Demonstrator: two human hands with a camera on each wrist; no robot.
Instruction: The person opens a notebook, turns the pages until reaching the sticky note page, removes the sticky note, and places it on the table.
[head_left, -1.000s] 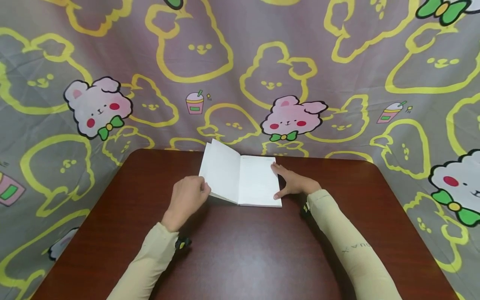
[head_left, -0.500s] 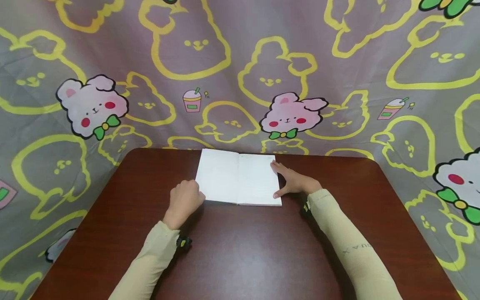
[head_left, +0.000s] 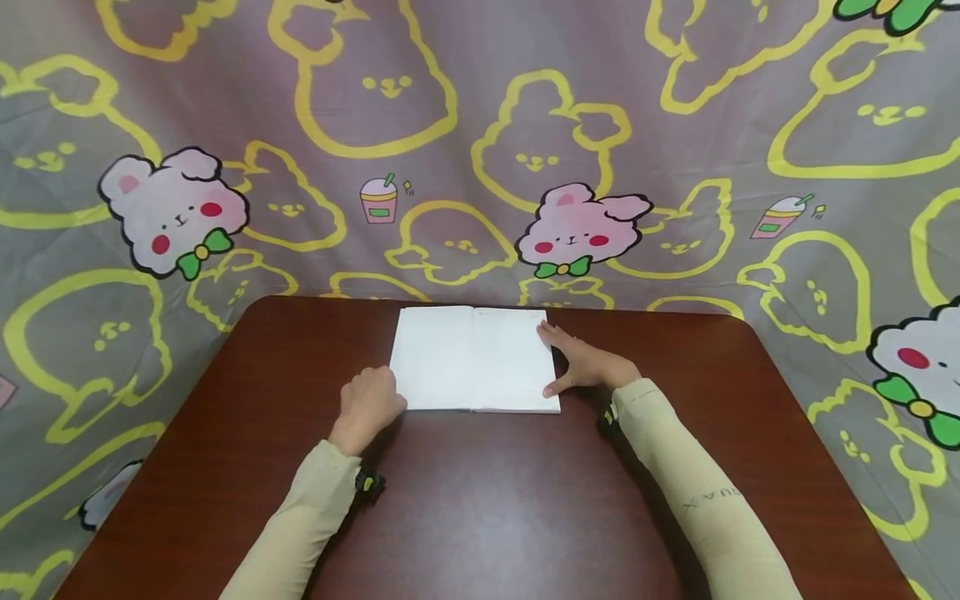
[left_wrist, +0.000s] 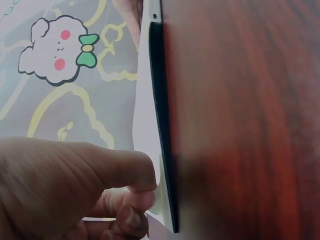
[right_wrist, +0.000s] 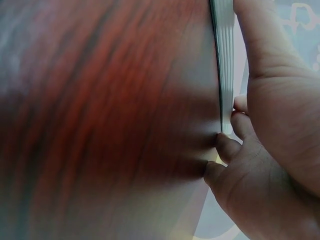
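An open notebook (head_left: 435,358) with white pages lies nearly flat near the table's far edge, its spine running away from me. At its lower left corner my left hand (head_left: 367,410) has curled fingers. The left wrist view shows that thumb and fingers pinching a page edge (left_wrist: 161,195), above the dark cover (left_wrist: 161,110). My right hand (head_left: 588,364) rests at the right edge, thumb and fingers spread apart on the page. In the right wrist view, the stacked page edges (right_wrist: 227,60) sit beside the thumb, and some fingertips touch the tabletop.
The dark brown wooden table (head_left: 480,500) has rounded far corners. Behind it and along both sides hangs a grey curtain (head_left: 450,117) printed with cartoon animals. A small dark device (head_left: 369,483) is strapped at the left wrist.
The raised left leaves of the notebook have come down to lie nearly flat. My left hand has moved slightly left and down with them. The right hand stays at the right edge.
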